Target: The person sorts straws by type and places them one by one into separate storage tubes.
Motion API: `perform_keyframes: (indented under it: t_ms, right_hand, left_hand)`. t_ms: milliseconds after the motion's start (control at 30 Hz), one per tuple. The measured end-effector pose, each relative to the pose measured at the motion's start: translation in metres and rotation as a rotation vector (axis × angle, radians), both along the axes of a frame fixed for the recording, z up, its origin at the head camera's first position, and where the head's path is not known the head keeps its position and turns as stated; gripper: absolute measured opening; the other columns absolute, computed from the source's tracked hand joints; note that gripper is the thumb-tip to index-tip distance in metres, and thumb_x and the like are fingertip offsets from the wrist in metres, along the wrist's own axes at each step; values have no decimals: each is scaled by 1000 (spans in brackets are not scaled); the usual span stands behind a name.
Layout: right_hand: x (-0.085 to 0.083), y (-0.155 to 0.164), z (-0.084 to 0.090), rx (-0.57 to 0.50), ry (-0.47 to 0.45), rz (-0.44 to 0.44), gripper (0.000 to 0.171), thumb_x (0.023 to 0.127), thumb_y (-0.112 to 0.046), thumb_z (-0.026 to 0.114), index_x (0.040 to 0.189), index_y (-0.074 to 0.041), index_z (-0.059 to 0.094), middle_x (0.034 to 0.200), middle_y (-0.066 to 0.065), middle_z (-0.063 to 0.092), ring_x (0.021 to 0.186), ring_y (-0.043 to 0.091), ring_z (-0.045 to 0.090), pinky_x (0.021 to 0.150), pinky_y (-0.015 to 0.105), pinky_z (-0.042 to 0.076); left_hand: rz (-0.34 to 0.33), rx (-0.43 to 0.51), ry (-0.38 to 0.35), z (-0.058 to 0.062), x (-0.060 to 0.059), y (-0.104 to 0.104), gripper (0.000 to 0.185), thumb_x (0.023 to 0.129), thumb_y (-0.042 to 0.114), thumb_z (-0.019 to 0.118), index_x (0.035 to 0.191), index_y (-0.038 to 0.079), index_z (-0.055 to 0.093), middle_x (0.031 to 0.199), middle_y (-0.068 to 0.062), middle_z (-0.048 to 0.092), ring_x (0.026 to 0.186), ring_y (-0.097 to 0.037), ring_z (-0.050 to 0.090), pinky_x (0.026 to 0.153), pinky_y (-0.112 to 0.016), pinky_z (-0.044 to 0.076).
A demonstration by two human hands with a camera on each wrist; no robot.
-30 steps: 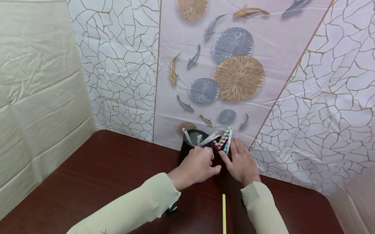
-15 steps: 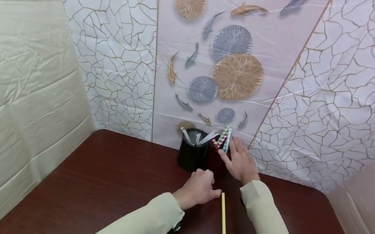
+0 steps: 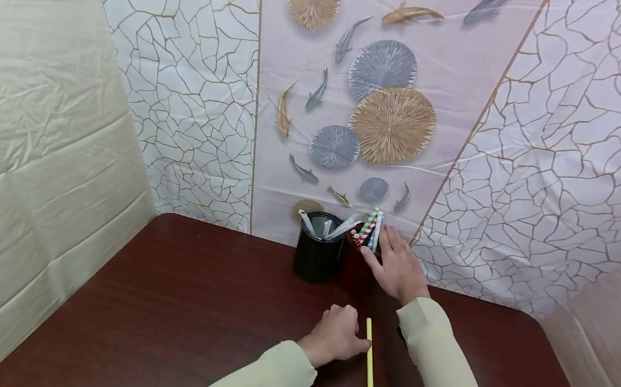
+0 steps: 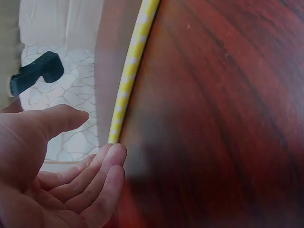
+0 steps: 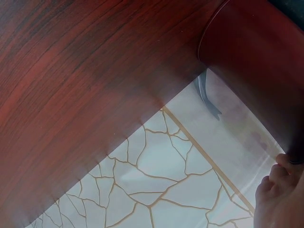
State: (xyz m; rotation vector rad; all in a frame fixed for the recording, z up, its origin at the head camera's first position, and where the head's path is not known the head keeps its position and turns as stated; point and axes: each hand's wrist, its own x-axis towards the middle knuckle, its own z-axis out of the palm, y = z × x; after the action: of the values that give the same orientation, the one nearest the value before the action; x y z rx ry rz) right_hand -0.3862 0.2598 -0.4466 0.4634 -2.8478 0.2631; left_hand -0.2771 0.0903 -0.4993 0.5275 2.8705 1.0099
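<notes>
**Yellow straw, flat on the table, at the left hand's fingertips**

Item: one yellow straw (image 3: 370,373), dotted pattern visible in the left wrist view (image 4: 129,76). We find it lying flat on the dark wooden table (image 3: 174,308), in the near middle. Its long axis runs almost straight from the back wall toward the near edge, the near end drifting slightly toward the right edge.

Nearest hand: the left hand (image 3: 337,336). We place it just to the left of the straw's far end, fingers loosely curled and closed on nothing. In the wrist view the fingertips (image 4: 111,156) sit at that end, thumb held apart above them. Whether a finger actually touches the straw we cannot tell.

Other hand: the right hand (image 3: 399,268), well apart from the straw toward the back edge. We see its fingers laid against a dark red cup (image 3: 356,266), which holds a bundle of striped straws (image 3: 370,228). From the right wrist view, the fingers (image 5: 280,190) rest at the cup's wall (image 5: 256,66); how far they wrap round it we cannot tell.

Adjacent: a black cup (image 3: 317,256) with white straws, touching or just beside the red one on its left, both against the patterned backdrop (image 3: 376,95).
</notes>
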Motion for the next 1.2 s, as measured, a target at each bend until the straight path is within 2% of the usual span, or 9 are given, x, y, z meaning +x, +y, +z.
perform_keyframes:
  t_ms: [67,200,267,433,600,800,900,1067,1200]
  right_hand:
    - [0,0,0,-2,-4,2,86,111,-60,34,166,4,19,174,26,20,163,43,19,132,57,22]
    - [0,1,0,0,-4,-1,87,111,-62,33,167,3,19,175,25,19,163,43,19,132,57,22]
    - [0,2,0,1,-1,-5,87,111,-62,33,167,3,19,175,25,20,163,42,19,132,57,23]
    - [0,2,0,7,0,-5,86,111,-61,34,167,3,20,175,25,20,163,42,20,132,57,23]
    - [0,1,0,2,-11,2,86,111,-60,33,167,4,19,175,25,19,163,43,18,132,57,21]
    - [0,0,-1,-4,-5,2,86,111,-60,34,166,4,20,175,25,20,163,43,19,132,57,21]
    - [-1,0,-1,-6,5,6,86,111,-61,34,166,4,21,174,26,21,163,43,20,132,57,22]
    - [-2,1,-2,-5,12,2,86,111,-61,34,166,4,21,174,25,22,163,43,21,131,57,24]
    - [-2,1,-3,-5,6,-1,86,111,-60,35,166,3,21,174,25,22,163,43,21,131,57,24]
  left_hand:
    - [7,-6,5,-12,-5,5,34,85,33,87,71,14,63,65,4,60,63,-17,57,57,-30,49]
    - [21,-8,-38,-16,-11,13,39,86,34,87,65,15,59,59,2,56,61,-18,55,56,-30,49]
    - [23,16,-86,-6,-9,16,41,86,30,87,64,12,59,57,-2,56,60,-21,56,54,-31,50]
    - [79,-15,-154,-2,-17,30,37,86,29,87,70,10,60,62,-5,57,61,-23,57,54,-32,50]
    - [137,-78,-156,-1,-19,42,33,85,31,89,75,9,66,66,-2,61,62,-20,58,57,-31,53]
    - [195,-154,-95,-6,-23,53,32,81,34,92,76,12,70,69,-2,66,66,-22,66,57,-33,56]
    - [216,-152,-92,-8,-24,55,31,80,33,93,75,12,71,69,-2,67,65,-22,67,56,-34,57]
    - [230,-108,-135,0,-20,52,28,82,27,92,76,9,71,67,-2,65,61,-20,64,56,-33,57]
    - [234,-69,-165,5,-16,49,33,84,24,90,66,10,67,56,-1,61,55,-17,60,53,-29,53]
